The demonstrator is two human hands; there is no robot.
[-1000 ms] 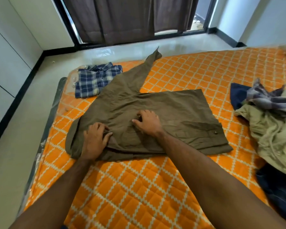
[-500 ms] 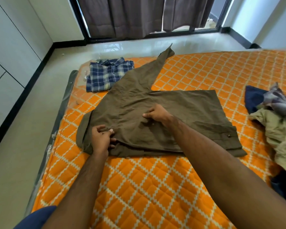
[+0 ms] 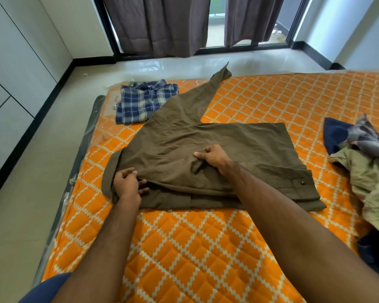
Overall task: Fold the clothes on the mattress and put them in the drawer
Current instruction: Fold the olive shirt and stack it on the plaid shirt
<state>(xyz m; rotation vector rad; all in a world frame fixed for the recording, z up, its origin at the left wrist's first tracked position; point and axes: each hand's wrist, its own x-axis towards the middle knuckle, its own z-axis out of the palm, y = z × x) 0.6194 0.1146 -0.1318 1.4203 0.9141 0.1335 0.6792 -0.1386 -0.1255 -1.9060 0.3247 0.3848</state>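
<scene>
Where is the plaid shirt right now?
The plaid shirt lies folded at the mattress's far left corner in the head view, just left of the brown shirt's outstretched sleeve.

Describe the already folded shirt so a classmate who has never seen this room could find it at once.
Start at the orange quilted mattress and go to its far left corner, nearest the curtained window. There lies the blue plaid shirt, beside the spread brown shirt. It alone is checked and folded into a neat rectangle, collar up.
</scene>
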